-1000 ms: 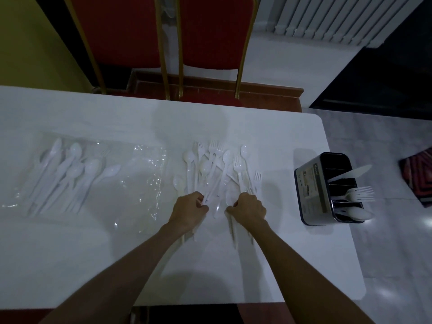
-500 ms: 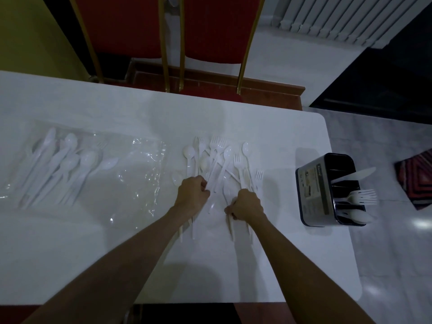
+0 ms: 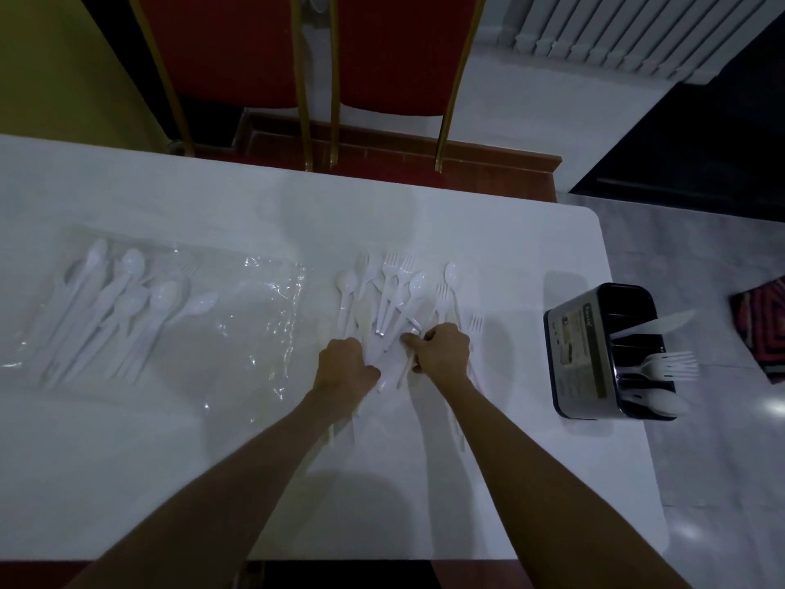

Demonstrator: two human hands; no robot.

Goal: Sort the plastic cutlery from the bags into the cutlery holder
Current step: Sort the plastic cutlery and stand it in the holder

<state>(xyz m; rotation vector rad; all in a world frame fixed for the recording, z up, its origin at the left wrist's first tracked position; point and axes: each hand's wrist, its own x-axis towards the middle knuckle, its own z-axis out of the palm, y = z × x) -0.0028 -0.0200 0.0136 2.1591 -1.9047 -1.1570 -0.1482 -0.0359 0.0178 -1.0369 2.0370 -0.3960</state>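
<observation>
Left hand (image 3: 346, 367) is curled knuckles-up on the near ends of the loose cutlery pile (image 3: 395, 291); whether anything is gripped cannot be told. A white handle (image 3: 407, 367) is pinched by the right hand (image 3: 444, 352). Pile lies mid-table, tangled (forks and spoons crossed). Cutlery holder (image 3: 594, 354) stands well apart at the right edge, with a knife, fork and spoon slotted. Bag (image 3: 127, 308) at far left is unemptied. Risk: if the handle is lifted from the tangle, neighbours could be dragged along or types mixed.
</observation>
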